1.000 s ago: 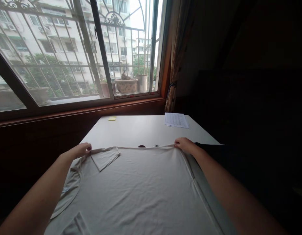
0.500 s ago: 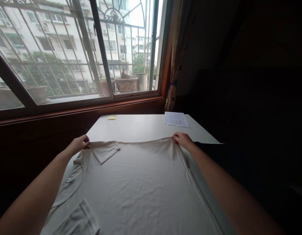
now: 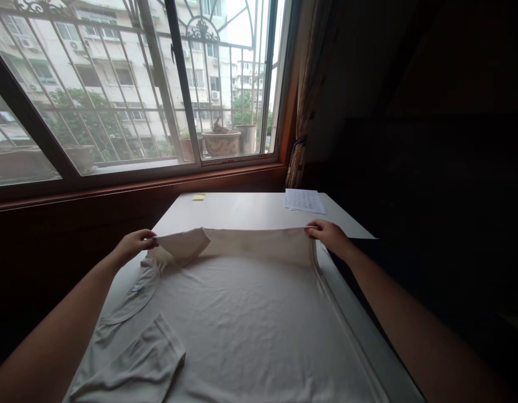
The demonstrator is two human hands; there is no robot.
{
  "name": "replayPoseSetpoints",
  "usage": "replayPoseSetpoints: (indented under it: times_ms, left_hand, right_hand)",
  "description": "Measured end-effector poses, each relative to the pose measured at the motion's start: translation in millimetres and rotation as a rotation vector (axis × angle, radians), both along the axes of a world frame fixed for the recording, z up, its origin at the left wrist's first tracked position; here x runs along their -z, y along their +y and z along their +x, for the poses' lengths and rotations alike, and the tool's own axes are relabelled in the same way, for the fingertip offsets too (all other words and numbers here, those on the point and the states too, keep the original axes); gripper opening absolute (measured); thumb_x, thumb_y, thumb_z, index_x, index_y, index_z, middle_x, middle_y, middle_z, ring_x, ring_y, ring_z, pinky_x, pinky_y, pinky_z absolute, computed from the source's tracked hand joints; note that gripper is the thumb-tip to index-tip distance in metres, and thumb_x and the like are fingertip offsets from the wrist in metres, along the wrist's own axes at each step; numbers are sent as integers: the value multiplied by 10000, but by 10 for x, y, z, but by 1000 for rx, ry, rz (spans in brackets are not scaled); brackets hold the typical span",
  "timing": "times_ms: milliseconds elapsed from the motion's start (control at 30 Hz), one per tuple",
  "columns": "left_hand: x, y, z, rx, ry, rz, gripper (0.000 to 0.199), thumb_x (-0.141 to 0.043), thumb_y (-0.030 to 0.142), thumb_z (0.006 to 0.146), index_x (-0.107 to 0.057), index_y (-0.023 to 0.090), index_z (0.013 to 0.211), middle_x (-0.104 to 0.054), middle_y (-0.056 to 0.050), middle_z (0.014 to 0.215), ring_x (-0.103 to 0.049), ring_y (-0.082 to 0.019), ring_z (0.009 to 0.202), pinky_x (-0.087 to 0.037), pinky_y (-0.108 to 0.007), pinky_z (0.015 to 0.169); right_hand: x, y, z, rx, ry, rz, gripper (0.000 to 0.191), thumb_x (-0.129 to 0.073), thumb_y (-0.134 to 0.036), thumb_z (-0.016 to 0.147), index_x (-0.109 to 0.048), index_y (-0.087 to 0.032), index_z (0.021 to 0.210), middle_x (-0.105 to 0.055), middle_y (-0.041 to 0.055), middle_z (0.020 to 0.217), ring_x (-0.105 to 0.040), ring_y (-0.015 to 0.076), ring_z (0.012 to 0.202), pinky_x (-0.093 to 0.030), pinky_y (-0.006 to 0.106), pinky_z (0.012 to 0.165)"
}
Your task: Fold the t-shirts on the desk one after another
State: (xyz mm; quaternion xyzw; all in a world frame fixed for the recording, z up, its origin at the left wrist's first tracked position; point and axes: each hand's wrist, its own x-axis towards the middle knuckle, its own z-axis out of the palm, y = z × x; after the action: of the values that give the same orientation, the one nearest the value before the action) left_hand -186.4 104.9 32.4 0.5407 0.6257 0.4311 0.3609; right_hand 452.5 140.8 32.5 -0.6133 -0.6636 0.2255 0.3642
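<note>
A white T-shirt (image 3: 250, 313) lies spread over the table, its neckline at the left and its hem along the right. My left hand (image 3: 136, 242) pinches the far edge near the shoulder, beside the far sleeve, which is folded inward over the shirt. My right hand (image 3: 328, 234) grips the far edge at the hem corner. Between both hands the far side is lifted off the table and pulled fairly straight. The near sleeve lies folded over the body at the lower left.
The white table (image 3: 242, 210) carries a yellow sticky note pad (image 3: 199, 197) and printed sheets of paper (image 3: 304, 201) at its far end. Beyond stand a barred window (image 3: 128, 101) and a tied curtain (image 3: 299, 129). The right side is dark.
Both hands have raised the far edge of the T-shirt, which is now straighter. My right hand has shifted slightly right and away from me. The view has moved a little.
</note>
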Motion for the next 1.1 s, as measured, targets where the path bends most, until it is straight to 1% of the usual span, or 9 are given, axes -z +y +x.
replayPoseSetpoints:
  times_ms: [200,333,433,533,600,733,900,1000,1100]
  left_hand:
    - [-204,-618,-8,46,45,66,620,-878,557,616,-696,85,974,-780,-74,863,-721,-223,848,-570,-311,820]
    - [-162,-1252,-89,-24,137,88,616,-841,592,663,-701,124,1038,-785,-79,961,-719,-250,927,-573,-319,843]
    - [59,-1796,-174,-94,219,67,543,-789,625,705,-730,196,1034,-776,-76,1079,-718,-274,1009,-582,-341,874]
    - [374,-2273,-254,-60,284,42,511,-743,691,695,-774,238,931,-785,-75,1058,-730,-298,1007,-597,-351,871]
    - [553,-2481,-289,-57,334,32,496,-728,698,699,-787,255,913,-790,-69,1048,-735,-302,1003,-598,-346,881]
    - [694,-2586,-301,-98,404,80,458,-705,658,744,-783,263,962,-787,-53,1082,-735,-291,1013,-591,-317,893]
    - [545,-2502,-224,-125,383,144,428,-700,645,745,-778,269,936,-793,-49,1050,-748,-300,950,-619,-338,840]
    - [446,-2539,-193,-202,366,162,437,-682,668,748,-769,280,931,-789,-54,1057,-746,-308,957,-626,-361,823]
    - [433,-2622,-206,-227,367,151,455,-666,681,761,-759,276,945,-783,-65,1079,-739,-314,993,-626,-375,818]
  right_hand:
    - [-333,-607,-47,-41,0,15,293,-682,-483,806,-732,-248,974,-770,36,933,-709,245,873,-537,361,827]
    - [-461,-1205,-17,-97,-40,50,315,-674,-531,834,-727,-259,984,-764,37,990,-702,263,934,-535,353,829]
    - [-332,-1723,45,-190,-80,25,330,-676,-559,847,-737,-263,977,-764,48,1013,-708,270,932,-555,354,829]
    - [-22,-2223,125,-308,-110,-6,313,-673,-563,862,-753,-269,936,-764,58,1047,-709,282,1006,-566,355,888]
    - [208,-2474,185,-338,-100,-10,299,-674,-554,868,-759,-273,927,-764,60,1064,-712,281,1033,-571,349,917]
    - [468,-2683,259,-195,-41,46,306,-667,-573,867,-763,-294,951,-761,48,1095,-717,275,1047,-567,348,954]
    - [357,-2679,169,-25,111,92,384,-660,-660,825,-747,-301,929,-755,54,1121,-698,311,1089,-564,395,969]
    - [279,-2694,150,1,185,89,361,-680,-648,816,-738,-310,931,-744,72,1145,-683,333,1116,-557,446,986]
    - [298,-2719,200,-8,221,84,323,-690,-613,828,-736,-312,938,-737,81,1153,-671,334,1140,-547,460,1007]
